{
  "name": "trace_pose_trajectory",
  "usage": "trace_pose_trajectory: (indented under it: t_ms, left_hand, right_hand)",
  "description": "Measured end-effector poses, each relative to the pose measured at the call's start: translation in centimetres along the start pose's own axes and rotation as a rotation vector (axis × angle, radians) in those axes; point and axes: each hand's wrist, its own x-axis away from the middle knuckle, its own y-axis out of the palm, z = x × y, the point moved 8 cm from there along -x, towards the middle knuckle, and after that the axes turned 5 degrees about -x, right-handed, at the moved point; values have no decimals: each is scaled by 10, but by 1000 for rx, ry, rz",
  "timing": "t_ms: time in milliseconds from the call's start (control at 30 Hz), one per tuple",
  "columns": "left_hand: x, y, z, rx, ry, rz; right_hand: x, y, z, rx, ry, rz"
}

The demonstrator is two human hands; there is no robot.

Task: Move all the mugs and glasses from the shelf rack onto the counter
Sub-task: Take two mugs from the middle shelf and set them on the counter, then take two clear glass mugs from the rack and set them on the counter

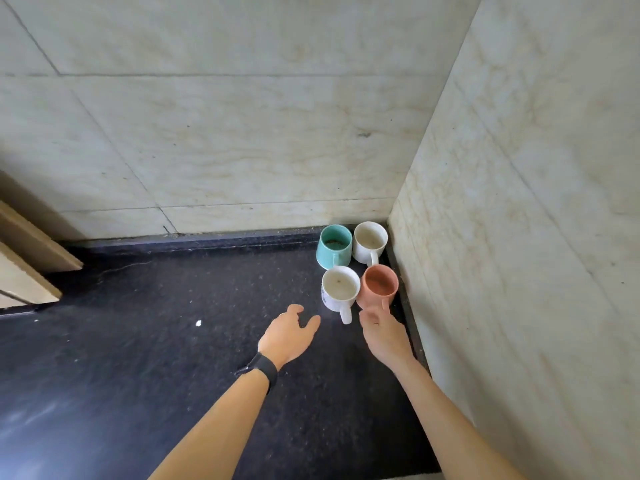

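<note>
Item count: four mugs, two hands, one wristband.

At the left edge, light wooden panels (31, 251) are cut off by the frame; what they belong to cannot be made out. The dark speckled table (138, 341) runs from there to the corner, with one white speck (198, 323) on it.

The left hand (289, 336), wearing a black wristband (265, 368), hovers above the table with fingers loosely spread and holds nothing.

All four mugs stand upright, grouped close in the table's right rear corner:
- Rear row: teal mug (334, 245), plain white mug (370, 242).
- Front row: printed white mug (340, 289), orange mug (379, 285).

The right hand (384, 332) is at the orange mug's handle and covers part of it. The fingertips are blurred, so grip cannot be determined.

Tiled walls (519, 237) close the corner behind and to the right.
</note>
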Motion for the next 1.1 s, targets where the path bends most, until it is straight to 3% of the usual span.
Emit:
trace_pose_trajectory:
  t_ms: [133, 300, 433, 700, 867, 1100]
  left_hand:
    - [59, -83, -42, -158, -19, 256]
    - [186, -183, -121, -238, -159, 621]
    - [333, -226, -202, -299, -362, 831]
    - [698, -176, -313, -263, -925, 1141]
    - [891, -104, -343, -231, -1220, 1230]
    - [1094, -13, -395, -186, -1466, 1266]
  right_hand:
    - [44, 30, -126, 285, -496, -92]
    - [149, 107, -256, 328, -933, -279]
    - [275, 168, -308, 339, -1270, -407]
    - [588, 250, -309, 251, -1761, -778]
    - [766, 278, -267, 214, -1940, -957]
    - [985, 326, -179, 231, -2099, -1178]
